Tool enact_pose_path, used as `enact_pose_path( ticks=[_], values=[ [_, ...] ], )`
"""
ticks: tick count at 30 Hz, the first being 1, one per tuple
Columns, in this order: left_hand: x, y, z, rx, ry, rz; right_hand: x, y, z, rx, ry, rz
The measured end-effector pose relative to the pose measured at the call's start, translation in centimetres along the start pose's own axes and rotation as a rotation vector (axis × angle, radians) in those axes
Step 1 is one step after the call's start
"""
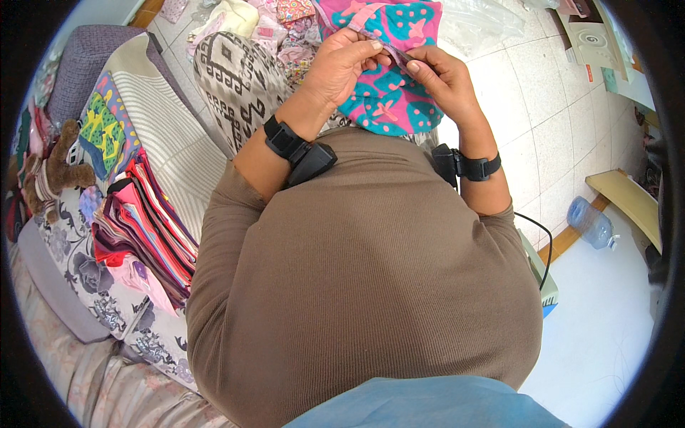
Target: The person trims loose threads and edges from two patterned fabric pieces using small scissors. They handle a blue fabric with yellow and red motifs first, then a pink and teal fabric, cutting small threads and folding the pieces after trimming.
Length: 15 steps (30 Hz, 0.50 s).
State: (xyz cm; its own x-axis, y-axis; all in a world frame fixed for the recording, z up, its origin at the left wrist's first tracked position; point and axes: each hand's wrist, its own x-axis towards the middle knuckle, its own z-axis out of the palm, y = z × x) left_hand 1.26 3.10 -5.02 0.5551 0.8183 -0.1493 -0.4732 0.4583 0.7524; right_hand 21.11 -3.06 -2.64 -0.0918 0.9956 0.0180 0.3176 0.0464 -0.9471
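Observation:
Across my lap lies a pink and teal cloth item (385, 107) printed with starfish shapes and dots. My left hand (342, 67) pinches its edge, where a light pink strap (366, 18) joins it. Close by on the right, my right hand (447, 80) grips a slim dark tool (401, 58) against that edge. Its shape is mostly hidden by the fingers, so its exact kind cannot be told. Both hands are above my knees, which are in trousers with a dark geometric pattern (230, 80).
Left of me, a sofa (80, 230) bears a stack of folded cloths (152, 214) and a brown plush toy (59, 166). Small printed cloths (297, 53) lie on the tiled floor ahead, beside a clear plastic bag (476, 24). A plastic bottle (588, 222) lies at right.

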Motion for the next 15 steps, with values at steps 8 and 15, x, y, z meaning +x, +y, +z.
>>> enact_pose_path(
  ticks=[8,15],
  values=[
    [-0.06,-0.08,0.43,0.068,0.028,-0.01,-0.07,0.06,0.55,0.052,0.074,-0.027],
    [-0.05,-0.31,0.78,0.24,0.056,0.022,-0.04,0.05,0.77,-0.028,0.057,-0.034]
  ],
)
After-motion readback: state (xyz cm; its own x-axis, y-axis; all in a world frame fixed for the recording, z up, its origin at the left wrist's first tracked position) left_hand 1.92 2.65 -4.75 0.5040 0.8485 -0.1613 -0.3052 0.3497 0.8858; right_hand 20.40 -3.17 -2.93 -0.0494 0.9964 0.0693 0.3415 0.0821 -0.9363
